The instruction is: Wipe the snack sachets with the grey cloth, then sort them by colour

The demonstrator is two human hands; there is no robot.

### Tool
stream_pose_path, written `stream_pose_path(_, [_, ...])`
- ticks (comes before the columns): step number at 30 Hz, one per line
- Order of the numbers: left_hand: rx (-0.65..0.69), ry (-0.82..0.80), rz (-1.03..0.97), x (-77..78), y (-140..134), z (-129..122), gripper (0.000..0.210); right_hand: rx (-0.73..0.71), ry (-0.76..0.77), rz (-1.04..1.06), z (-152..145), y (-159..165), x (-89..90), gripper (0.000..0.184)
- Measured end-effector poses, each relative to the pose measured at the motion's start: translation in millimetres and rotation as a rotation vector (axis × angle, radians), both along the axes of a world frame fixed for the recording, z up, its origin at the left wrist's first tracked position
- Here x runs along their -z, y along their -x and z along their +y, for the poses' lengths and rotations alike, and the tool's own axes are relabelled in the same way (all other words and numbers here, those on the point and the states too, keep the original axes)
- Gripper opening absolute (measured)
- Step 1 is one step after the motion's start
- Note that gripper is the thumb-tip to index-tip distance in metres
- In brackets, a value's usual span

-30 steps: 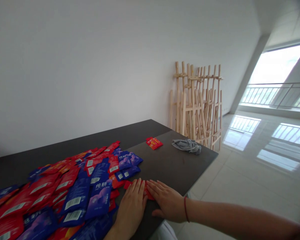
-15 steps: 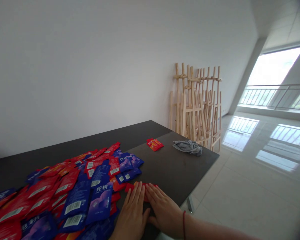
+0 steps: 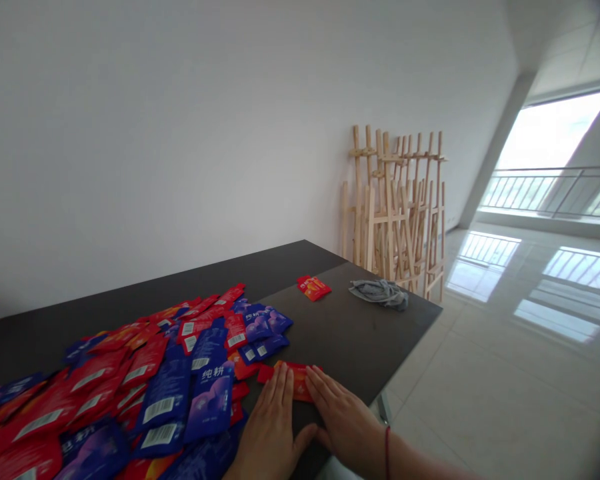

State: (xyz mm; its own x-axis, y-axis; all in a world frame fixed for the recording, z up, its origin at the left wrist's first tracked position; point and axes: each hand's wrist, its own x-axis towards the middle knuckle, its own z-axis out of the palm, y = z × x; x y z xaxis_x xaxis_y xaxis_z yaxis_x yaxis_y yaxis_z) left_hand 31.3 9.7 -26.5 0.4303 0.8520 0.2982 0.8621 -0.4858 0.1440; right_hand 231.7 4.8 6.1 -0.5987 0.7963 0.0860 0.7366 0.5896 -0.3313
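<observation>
A red packet (image 3: 300, 385) lies flat near the front edge of the dark table (image 3: 340, 333), partly covered by my fingers. My left hand (image 3: 270, 420) rests on its left part with fingers stretched out. On its right part lies my right hand (image 3: 337, 410), fingers also straight and flat; a dark red band circles that wrist. The thumbs nearly meet below the packet. Left of my hands spreads a heap of red packets (image 3: 97, 370) and blue-purple packets (image 3: 210, 400), overlapping each other, some with barcodes up.
Farther back on the table are a few red packets (image 3: 314, 288) and a crumpled grey cloth (image 3: 379, 293). Several wooden easels (image 3: 393, 213) lean by the white wall (image 3: 180, 133). Shiny floor tiles (image 3: 480, 373) extend right toward a railing (image 3: 555, 193).
My hands have moved slightly apart, and more of the red packet shows between them. The whole view has shifted a little; the heap looks the same.
</observation>
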Motion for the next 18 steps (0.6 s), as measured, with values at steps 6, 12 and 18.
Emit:
stream_pose_path(6, [-0.023, -0.018, -0.005, -9.3, -2.0, 4.5, 0.066, -0.03, -0.026, -0.001, 16.7, -3.1, -11.9, 0.057])
stream_pose_path(12, [-0.014, -0.043, -0.094, 0.1, 2.9, 18.5, 0.056, -0.083, -0.143, 0.053, 45.2, 3.0, -0.8, 0.051])
stream_pose_path(18, [-0.111, -0.106, -0.369, -8.3, 4.1, 21.1, 0.064, -0.058, -0.232, 0.1, 81.2, -18.9, -22.1, 0.043])
